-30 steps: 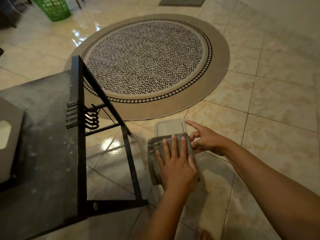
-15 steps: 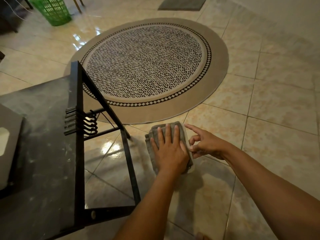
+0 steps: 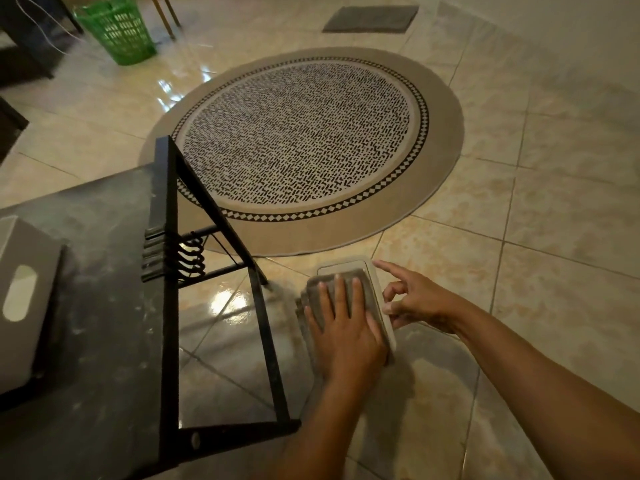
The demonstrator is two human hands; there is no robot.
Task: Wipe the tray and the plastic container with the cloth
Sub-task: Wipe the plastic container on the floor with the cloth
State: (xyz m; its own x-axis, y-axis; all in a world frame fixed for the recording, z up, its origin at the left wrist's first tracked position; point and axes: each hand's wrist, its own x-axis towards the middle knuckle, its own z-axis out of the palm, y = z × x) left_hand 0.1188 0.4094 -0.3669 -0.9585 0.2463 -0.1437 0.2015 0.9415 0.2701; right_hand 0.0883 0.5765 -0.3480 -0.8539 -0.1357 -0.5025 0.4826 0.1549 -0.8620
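Observation:
A small pale rectangular tray [image 3: 375, 289] lies flat on the floor tiles just in front of the round rug. A folded grey cloth [image 3: 317, 289] covers most of it. My left hand [image 3: 346, 327] presses flat on the cloth with fingers spread. My right hand [image 3: 415, 299] steadies the tray's right edge, forefinger stretched out and the other fingers curled against the rim. A grey plastic container [image 3: 20, 299] with an oval handle slot sits on the dark table at the far left, away from both hands.
A dark marble-topped table [image 3: 104, 306] with a black metal frame [image 3: 166, 271] stands to the left of the tray. The round patterned rug [image 3: 301, 143] lies beyond it. A green basket [image 3: 117, 29] and a grey mat [image 3: 370, 19] sit far back.
My left hand slid the cloth forward over the whole tray, then drew it back, so the tray's far end and right rim show again. My right hand stays at the tray's right edge.

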